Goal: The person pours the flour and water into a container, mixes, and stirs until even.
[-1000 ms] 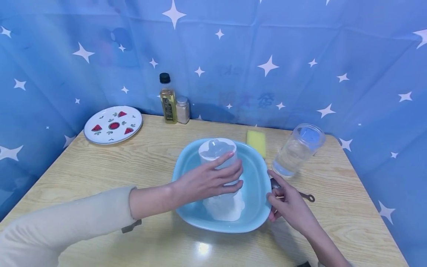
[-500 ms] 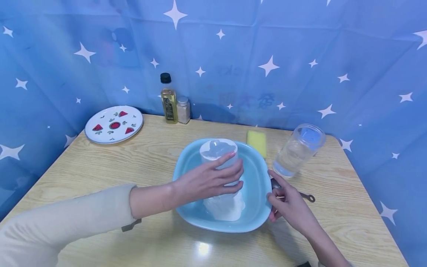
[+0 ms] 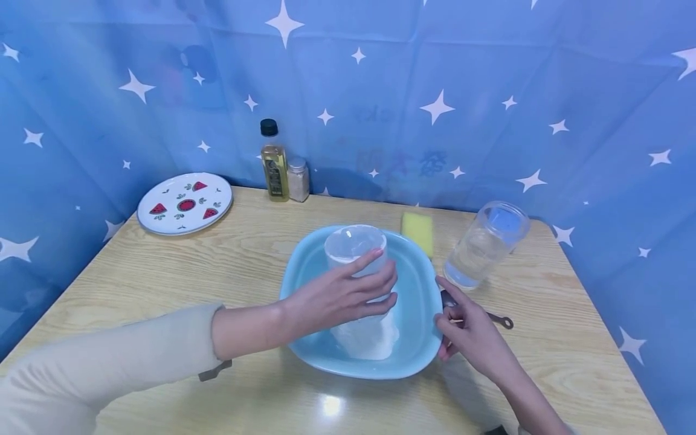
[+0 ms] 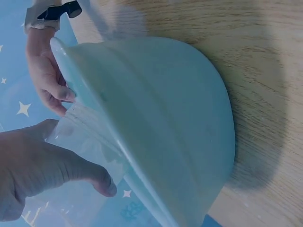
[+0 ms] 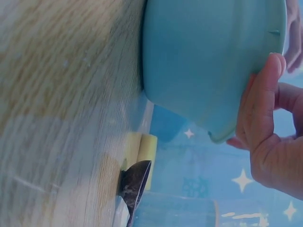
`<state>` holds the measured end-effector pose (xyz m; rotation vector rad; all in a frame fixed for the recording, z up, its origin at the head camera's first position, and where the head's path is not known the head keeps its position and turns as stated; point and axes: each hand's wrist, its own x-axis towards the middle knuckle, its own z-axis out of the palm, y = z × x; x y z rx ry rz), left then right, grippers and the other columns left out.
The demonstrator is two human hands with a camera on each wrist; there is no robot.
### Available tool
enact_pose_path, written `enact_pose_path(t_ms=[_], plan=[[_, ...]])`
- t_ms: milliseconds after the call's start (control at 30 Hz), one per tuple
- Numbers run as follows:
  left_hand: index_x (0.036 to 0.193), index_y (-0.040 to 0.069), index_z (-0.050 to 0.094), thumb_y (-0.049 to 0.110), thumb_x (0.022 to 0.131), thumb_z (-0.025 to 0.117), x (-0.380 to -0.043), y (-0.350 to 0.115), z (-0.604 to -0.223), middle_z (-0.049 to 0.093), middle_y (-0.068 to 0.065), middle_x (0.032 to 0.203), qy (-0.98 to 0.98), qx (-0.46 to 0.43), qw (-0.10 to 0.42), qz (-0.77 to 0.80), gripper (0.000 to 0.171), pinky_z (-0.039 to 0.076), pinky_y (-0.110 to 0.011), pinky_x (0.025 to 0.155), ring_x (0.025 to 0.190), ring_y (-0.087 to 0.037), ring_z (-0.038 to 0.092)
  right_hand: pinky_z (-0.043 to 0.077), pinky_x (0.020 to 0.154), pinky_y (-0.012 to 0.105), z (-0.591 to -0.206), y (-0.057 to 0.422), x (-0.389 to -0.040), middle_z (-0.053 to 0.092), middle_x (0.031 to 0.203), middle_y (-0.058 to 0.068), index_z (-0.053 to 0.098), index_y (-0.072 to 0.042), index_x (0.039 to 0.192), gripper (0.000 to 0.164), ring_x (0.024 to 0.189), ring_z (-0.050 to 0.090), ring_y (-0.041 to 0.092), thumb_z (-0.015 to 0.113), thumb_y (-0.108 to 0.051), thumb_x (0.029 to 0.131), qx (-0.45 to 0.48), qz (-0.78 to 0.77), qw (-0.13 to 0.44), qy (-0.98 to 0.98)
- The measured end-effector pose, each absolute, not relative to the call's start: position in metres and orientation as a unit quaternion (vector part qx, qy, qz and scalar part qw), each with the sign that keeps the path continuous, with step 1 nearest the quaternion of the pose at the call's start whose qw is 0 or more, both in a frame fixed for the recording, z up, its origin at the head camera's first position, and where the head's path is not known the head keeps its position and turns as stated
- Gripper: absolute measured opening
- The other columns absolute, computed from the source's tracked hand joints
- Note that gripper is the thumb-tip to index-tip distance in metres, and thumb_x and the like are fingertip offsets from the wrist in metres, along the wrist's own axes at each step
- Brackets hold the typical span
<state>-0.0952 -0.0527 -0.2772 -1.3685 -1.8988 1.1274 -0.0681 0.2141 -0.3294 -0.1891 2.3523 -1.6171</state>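
A light-blue basin (image 3: 417, 290) stands on the wooden table with a heap of white powder (image 3: 372, 343) on its bottom. My left hand (image 3: 345, 294) grips a clear plastic container (image 3: 354, 238) over it, mouth down. The left wrist view has the thumb around the clear wall of the container (image 4: 80, 127), its rim inside the basin. My right hand (image 3: 472, 333) pinches the basin's right edge, thumb and fingers on the rim; in the right wrist view its fingers (image 5: 260, 104) press against the outer wall. How much powder is left in the container is hard to tell.
Right of the basin lie a dark spoon (image 3: 499, 320), partly hidden, and a yellow sponge (image 3: 418, 232). A clear jar of liquid (image 3: 484, 248) stands beyond. At the back are an oil bottle (image 3: 274, 169), a small shaker jar (image 3: 298, 181) and a watermelon-patterned plate (image 3: 168, 220).
White patches around the container's upturned base have mostly gone, leaving it clearer. Both hands and the basin stay almost where they were.
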Motion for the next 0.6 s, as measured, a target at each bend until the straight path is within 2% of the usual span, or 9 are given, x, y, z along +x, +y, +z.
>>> enact_pose_path(t_ms=[600], plan=[[0.146, 0.022, 0.02, 0.028, 0.083, 0.066, -0.0953, -0.0515, -0.2764, 0.028, -0.012, 0.146, -0.708, -0.5, 0.28, 0.412, 0.079, 0.002, -0.056, 0.108, 0.134, -0.032, 0.019, 0.054, 0.049, 0.039, -0.3266, 0.2146, -0.0677, 0.053, 0.073, 0.015, 0.016, -0.007, 0.149, 0.066, 0.051, 0.059, 0.026, 0.051, -0.004, 0.093, -0.062, -0.554, 0.136, 0.819]])
